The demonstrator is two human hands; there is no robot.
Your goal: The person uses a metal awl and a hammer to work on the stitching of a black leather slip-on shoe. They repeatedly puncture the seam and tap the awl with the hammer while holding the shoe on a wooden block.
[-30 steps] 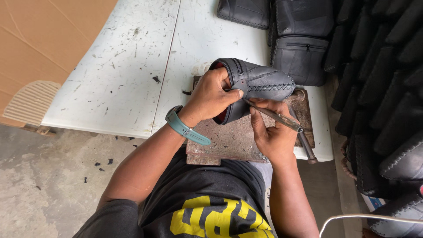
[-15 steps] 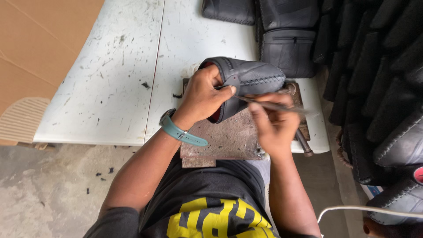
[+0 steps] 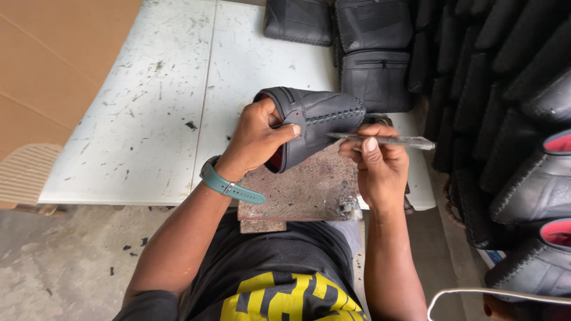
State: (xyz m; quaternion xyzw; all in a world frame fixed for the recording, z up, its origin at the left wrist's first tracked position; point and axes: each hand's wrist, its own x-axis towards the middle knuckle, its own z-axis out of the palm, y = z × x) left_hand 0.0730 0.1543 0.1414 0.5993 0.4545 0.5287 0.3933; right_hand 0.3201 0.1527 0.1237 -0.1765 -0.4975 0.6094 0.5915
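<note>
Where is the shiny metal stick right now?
In the head view, the metal tool is right of centre, held in the right hand, its tip beside the black shoe that the left hand grips above the stone slab.

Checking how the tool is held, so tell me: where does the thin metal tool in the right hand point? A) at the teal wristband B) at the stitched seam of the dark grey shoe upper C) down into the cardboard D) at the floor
B: the thin metal tool, pinched in the right hand, lies level with its tip at the stitched seam of the dark grey shoe upper, which the left hand grips.
</note>
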